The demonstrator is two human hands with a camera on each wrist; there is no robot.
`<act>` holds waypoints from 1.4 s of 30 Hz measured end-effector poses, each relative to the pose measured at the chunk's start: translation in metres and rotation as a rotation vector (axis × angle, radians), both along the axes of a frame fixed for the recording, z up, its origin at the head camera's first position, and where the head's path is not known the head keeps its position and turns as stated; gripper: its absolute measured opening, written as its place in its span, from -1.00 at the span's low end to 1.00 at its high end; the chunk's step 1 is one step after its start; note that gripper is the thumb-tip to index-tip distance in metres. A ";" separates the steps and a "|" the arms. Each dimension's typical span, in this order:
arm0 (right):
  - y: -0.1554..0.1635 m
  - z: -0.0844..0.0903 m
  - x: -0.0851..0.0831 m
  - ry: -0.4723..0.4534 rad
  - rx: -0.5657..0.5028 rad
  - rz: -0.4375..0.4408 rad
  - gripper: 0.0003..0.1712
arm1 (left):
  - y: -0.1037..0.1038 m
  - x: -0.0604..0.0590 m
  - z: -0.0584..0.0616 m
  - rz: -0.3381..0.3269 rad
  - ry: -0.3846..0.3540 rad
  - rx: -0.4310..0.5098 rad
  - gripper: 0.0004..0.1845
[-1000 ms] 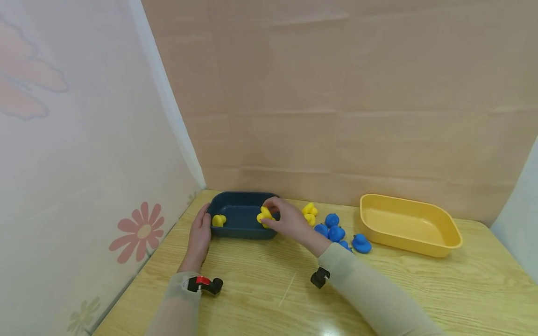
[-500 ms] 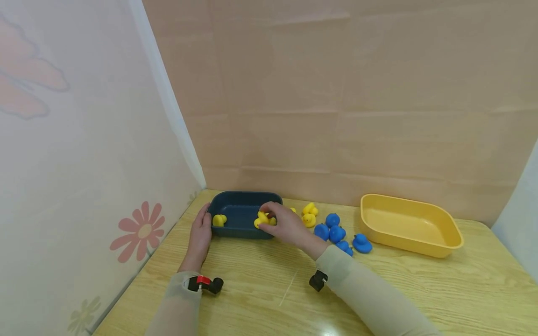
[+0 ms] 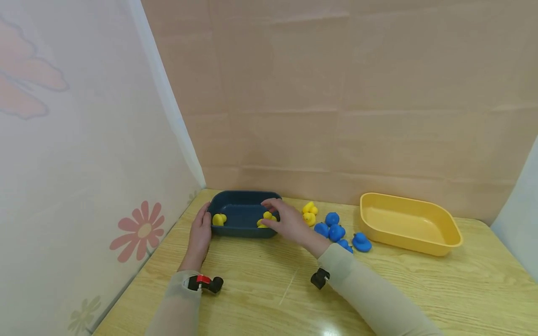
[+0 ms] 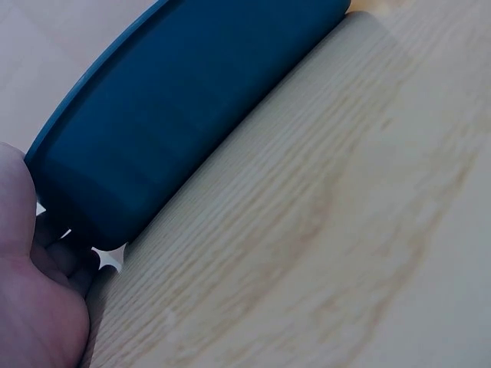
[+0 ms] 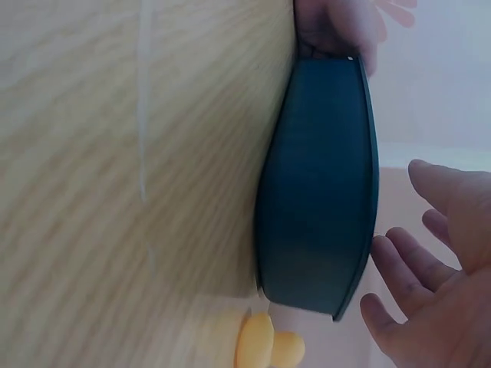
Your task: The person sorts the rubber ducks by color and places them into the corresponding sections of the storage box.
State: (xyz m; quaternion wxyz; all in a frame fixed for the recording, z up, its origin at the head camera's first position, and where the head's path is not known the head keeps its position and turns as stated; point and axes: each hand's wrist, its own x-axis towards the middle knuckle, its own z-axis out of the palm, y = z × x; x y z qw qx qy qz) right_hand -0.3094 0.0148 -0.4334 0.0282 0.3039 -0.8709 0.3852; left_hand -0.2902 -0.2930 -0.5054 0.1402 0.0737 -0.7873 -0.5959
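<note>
Wooden table [image 3: 248,284]: dark tray [image 3: 241,231] between both hands [image 3: 200,235] [image 3: 290,225], yellow ducks [image 3: 218,220] near each.

There are two trays [image 3: 407,226], five blue ducks [image 3: 336,233] and at least four yellow ducks [image 3: 308,219], some partly hidden

The head view looks forward and down across the table [image 3: 252,289], while close wrist views share the tray [image 5: 318,184].

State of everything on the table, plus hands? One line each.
Dark blue tray: upright, held at its left end
Left hand: holding that end
Right hand: open, at the tray's right end
Yellow ducks inside: at both ends, right side partly hidden
Yellow ducks outside: clustered
Blue ducks: grouped, one apart
Yellow tray: upright, uncovered
</note>
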 end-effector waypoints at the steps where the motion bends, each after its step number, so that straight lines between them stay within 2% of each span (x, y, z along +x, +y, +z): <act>1: 0.002 0.001 -0.001 -0.005 -0.003 -0.014 -0.40 | 0.000 0.000 0.000 0.000 -0.001 -0.001 -0.39; 9: 0.020 0.008 -0.014 0.017 -0.031 -0.085 -0.37 | 0.000 -0.001 0.001 -0.003 0.004 -0.010 -0.39; 20: 0.057 0.015 -0.026 0.061 -0.002 -0.157 -0.34 | 0.000 0.000 0.000 0.000 0.005 -0.006 -0.38; 30: 0.087 -0.003 -0.038 0.073 0.017 -0.182 -0.38 | -0.002 0.001 -0.002 -0.006 -0.004 -0.004 -0.38; 42: 0.095 -0.017 -0.035 -0.009 0.109 -0.208 -0.38 | -0.005 0.003 0.000 -0.006 -0.006 -0.018 -0.39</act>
